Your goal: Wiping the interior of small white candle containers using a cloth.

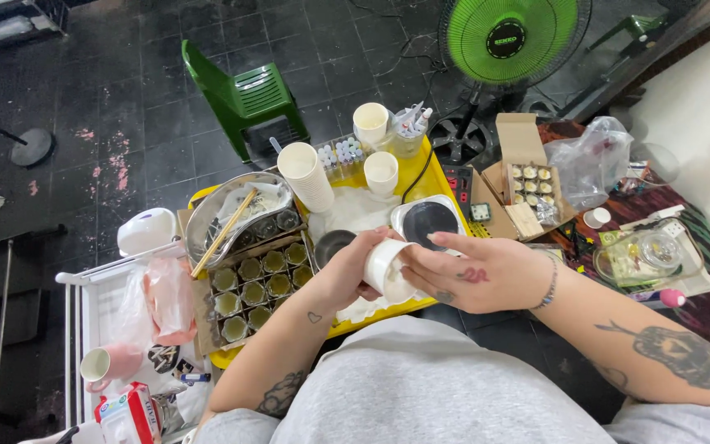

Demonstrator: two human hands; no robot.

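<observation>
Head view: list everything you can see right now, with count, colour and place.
held paper cup: one, white, gripped between both hands above the tray
yellow tray: one, under the work things
paper cups: one stack plus two single cups behind it, white, far side of tray
small jars in a carton: about ten, greenish, left part of tray
metal bowl: one, silver, with wooden sticks, beside the jars
hot plate: one, black top, right of tray
open cardboard box: one, brown, holding small tins
fan: one, green, on the floor
plastic chair: one, green, on the floor
pink mug: one, lower left
left hand: on the cup
right hand: on the cup
</observation>
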